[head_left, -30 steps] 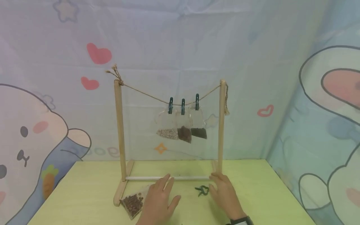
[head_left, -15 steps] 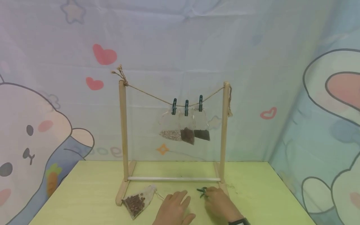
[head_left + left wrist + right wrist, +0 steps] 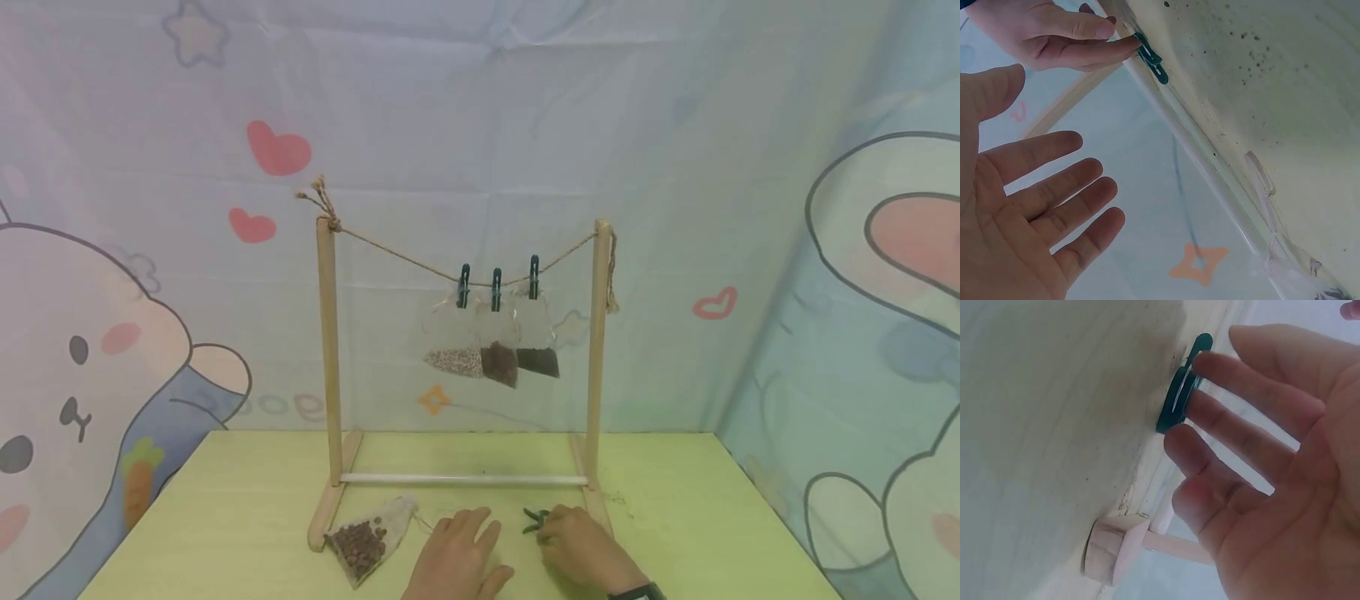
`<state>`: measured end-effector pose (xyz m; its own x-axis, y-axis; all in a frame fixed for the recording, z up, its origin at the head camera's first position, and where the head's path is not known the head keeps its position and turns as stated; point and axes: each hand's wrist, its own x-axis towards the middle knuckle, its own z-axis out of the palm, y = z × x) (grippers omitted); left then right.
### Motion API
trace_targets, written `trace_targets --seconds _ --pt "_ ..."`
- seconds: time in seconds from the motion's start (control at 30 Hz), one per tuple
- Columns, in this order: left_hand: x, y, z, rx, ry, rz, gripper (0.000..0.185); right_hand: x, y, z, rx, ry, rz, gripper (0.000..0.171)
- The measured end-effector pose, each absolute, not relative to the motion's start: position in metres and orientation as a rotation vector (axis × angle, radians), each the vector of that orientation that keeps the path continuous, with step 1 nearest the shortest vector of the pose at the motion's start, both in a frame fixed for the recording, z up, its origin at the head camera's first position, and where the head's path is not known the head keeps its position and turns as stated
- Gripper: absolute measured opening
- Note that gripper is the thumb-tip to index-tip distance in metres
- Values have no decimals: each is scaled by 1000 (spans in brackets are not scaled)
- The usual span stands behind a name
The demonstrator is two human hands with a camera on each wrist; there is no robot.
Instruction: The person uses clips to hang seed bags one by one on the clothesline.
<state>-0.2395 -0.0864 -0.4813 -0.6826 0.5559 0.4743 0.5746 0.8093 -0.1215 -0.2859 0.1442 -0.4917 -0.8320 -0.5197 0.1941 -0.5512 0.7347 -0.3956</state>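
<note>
A dark green spring clip (image 3: 534, 521) lies on the table inside the frame's right foot. My right hand (image 3: 585, 546) reaches over it; in the right wrist view, fingertips (image 3: 1205, 364) touch or nearly touch the clip (image 3: 1179, 394), and the thumb stands apart from it. My left hand (image 3: 456, 557) hovers near the table with fingers spread and nothing held, as the left wrist view confirms. Left of it lies a drawstring mesh bag (image 3: 360, 546) of brown pieces, its cord trailing toward my left hand.
A wooden frame (image 3: 328, 350) with a white crossbar (image 3: 465, 479) stands behind my hands. From its sagging rope (image 3: 393, 254), dark clips hold three clear bags: pale speckled grains (image 3: 453, 361), brown contents (image 3: 500, 364) and black contents (image 3: 538, 361). A printed cloth backs the table (image 3: 675, 517).
My right hand has come down from beside the crossbar's right end onto the clip. My left hand has drawn back and to the right, uncovering the mesh bag's top.
</note>
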Motion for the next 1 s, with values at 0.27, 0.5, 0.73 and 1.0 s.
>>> trace_targets --seconds 0.27,0.5,0.73,1.0 --pt "-241 -89 -479 -801 -2544 -142 48 -290 147 -495 873 -2809 740 10" --pt "-242 -97 -468 -664 -2653 -545 46 -290 148 -475 939 -2739 1022 16" --pt "-251 -102 -465 -583 -2643 -1233 55 -271 139 -446 1035 -2615 1398 26" --pt "-257 -100 -468 -717 -2511 -1661 44 -260 122 -440 1251 -2383 1818 27"
